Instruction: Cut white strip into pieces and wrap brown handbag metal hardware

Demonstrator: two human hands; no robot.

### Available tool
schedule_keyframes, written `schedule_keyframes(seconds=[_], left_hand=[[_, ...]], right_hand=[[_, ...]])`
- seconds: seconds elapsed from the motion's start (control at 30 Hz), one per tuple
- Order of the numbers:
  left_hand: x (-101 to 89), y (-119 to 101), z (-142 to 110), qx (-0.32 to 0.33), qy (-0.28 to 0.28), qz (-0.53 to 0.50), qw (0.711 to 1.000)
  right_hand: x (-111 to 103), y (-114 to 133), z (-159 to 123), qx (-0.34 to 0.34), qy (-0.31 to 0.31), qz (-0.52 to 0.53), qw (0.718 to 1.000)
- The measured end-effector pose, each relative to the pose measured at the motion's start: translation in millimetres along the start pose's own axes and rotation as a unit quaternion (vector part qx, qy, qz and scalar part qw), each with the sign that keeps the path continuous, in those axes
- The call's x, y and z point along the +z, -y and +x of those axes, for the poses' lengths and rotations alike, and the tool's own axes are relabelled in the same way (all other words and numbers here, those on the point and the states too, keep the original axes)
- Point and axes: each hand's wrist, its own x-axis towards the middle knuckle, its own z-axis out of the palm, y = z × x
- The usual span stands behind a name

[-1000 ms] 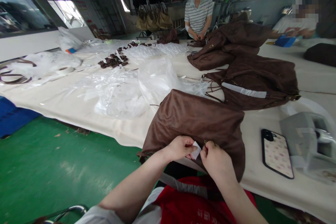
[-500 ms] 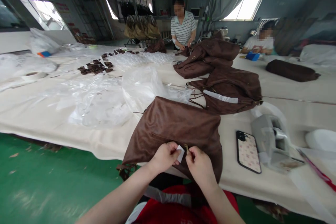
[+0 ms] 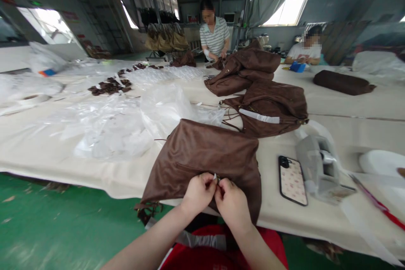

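A brown leather-look handbag (image 3: 209, 147) lies at the table's near edge, its strap end with metal fittings (image 3: 148, 211) hanging at the left. Over the bag's front zipper, my left hand (image 3: 199, 192) pinches a small white slip (image 3: 215, 176), of which only a thin edge shows. My right hand (image 3: 232, 200) is closed close against the left, fingertips on the brass zipper pull (image 3: 218, 180). The fingers of both hands meet there and hide most of the slip and pull.
More brown bags (image 3: 272, 107) lie beyond. Clear plastic bags (image 3: 117, 122) spread leftward. At right are a phone (image 3: 292, 180), a tape dispenser (image 3: 319, 168), a white roll (image 3: 379, 166) and red-handled scissors (image 3: 386, 211). A co-worker (image 3: 214, 33) stands across the table; another person (image 3: 305, 50) is farther right.
My hands have come together, bringing the white slip to the zipper pull; the slip has turned edge-on and is mostly covered. The whole view has shifted slightly.
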Motion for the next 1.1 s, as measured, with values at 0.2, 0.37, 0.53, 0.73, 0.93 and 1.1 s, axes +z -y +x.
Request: schedule_keyframes(seconds=[0.2, 0.37, 0.53, 0.73, 0.93, 1.1], left_hand=[[-4.6, 11.6, 7.7, -0.009, 0.030, -0.014, 0.999], [-9.8, 11.8, 8.2, -0.096, 0.070, -0.132, 0.984], [-13.3, 3.2, 2.9, -0.146, 0.082, -0.234, 0.958], [-8.5, 8.9, 0.3, -0.105, 0.065, -0.229, 0.966], [-13.5, 4.3, -5.2, 0.034, 0.012, 0.014, 0.999], [-19.2, -7.3, -11.3, 0.087, -0.013, 0.119, 0.989]], right_hand=[[-8.4, 4.6, -3.4, 0.019, 0.028, 0.059, 0.998], [-12.5, -7.0, -0.9, 0.107, 0.068, 0.175, 0.976], [-2.6, -12.7, 8.8, 0.169, 0.147, 0.299, 0.927], [7.6, -7.7, 9.9, 0.186, 0.111, 0.346, 0.913], [11.5, -2.8, 10.0, 0.201, 0.066, 0.360, 0.909], [17.6, -11.3, 9.9, 0.198, 0.068, 0.397, 0.894]])
